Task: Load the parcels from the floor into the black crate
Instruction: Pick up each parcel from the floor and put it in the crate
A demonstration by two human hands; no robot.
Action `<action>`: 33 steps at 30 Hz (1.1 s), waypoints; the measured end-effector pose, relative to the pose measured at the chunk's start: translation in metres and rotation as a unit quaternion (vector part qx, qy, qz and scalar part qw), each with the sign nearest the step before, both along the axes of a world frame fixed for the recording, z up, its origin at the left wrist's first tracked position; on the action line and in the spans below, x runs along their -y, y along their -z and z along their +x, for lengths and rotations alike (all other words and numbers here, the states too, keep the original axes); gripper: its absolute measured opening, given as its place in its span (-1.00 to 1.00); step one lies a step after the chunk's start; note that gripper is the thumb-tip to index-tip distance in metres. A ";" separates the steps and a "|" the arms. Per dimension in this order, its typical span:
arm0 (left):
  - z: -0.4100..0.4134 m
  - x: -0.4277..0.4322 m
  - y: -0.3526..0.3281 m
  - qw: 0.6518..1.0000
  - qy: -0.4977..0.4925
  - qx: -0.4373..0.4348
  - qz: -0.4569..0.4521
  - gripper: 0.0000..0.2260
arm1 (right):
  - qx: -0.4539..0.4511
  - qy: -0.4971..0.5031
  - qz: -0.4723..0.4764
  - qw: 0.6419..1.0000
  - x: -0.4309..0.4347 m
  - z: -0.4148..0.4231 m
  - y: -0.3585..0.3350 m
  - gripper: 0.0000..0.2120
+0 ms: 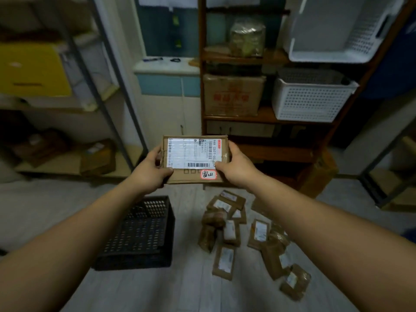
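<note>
A flat cardboard parcel is held up in the air at arm's length, its white shipping label with barcodes facing the person and a small red-bordered sticker with handwritten characters at its lower right. The left hand grips the parcel's left edge, thumb laid across the front near the label's lower corner, fingers curled behind. The right hand clamps the right edge the same way, thumb on the front.

Below the parcel, on the pale plank floor, the black crate with its perforated walls stands to the left, beneath the left forearm. To the right of it, well apart from the held parcel, a loose heap of brown parcels lies scattered, most with white labels up.

Behind stands a wooden shelf unit holding a printed carton and white perforated baskets. A metal rack on the left carries a yellow box.
</note>
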State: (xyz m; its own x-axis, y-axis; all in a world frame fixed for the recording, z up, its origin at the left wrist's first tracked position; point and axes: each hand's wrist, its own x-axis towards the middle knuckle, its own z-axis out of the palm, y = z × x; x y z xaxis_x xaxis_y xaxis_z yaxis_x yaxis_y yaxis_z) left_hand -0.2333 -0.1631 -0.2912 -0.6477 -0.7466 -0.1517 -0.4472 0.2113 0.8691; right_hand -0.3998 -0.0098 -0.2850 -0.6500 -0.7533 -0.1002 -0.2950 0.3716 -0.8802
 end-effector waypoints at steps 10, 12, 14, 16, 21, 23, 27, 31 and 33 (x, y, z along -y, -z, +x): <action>0.148 0.176 -0.019 1.000 -0.017 0.025 -0.008 -0.37 | 0.014 -0.046 -0.011 0.999 0.177 0.140 0.003 -0.40; 0.159 0.202 -0.012 0.999 -0.016 0.035 0.005 -0.36 | 0.024 -0.052 -0.009 0.998 0.200 0.153 0.010 -0.41; 0.162 0.225 -0.001 0.999 -0.018 0.044 0.014 -0.35 | 0.026 -0.052 -0.002 0.998 0.219 0.157 0.019 -0.41; 0.159 0.246 0.013 0.998 -0.018 0.052 0.016 -0.34 | 0.025 -0.047 0.009 0.999 0.238 0.155 0.029 -0.39; 0.139 0.305 0.055 0.996 -0.020 0.080 0.032 -0.34 | 0.034 -0.048 0.035 0.998 0.303 0.133 0.076 -0.39; 0.133 0.329 0.072 0.994 -0.035 0.096 0.039 -0.34 | 0.052 -0.055 0.049 0.996 0.333 0.128 0.099 -0.35; 0.125 0.377 0.107 0.990 -0.053 0.123 0.035 -0.40 | 0.086 -0.068 0.072 0.991 0.388 0.123 0.142 -0.35; 0.119 0.415 0.150 0.984 -0.028 0.163 0.068 -0.47 | 0.119 -0.066 0.093 0.986 0.426 0.121 0.187 -0.43; 0.121 0.432 0.176 0.977 -0.017 0.195 0.088 -0.44 | 0.141 -0.063 0.108 0.982 0.439 0.125 0.214 -0.45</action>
State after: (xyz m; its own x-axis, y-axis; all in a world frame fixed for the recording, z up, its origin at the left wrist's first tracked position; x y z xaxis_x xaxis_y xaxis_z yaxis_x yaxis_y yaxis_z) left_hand -0.1121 -0.5946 -0.4673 -0.4908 -0.7060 -0.5106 -0.7556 0.0530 0.6529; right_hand -0.2748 -0.4489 -0.4993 -0.4773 -0.7674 -0.4281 -0.1070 0.5343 -0.8385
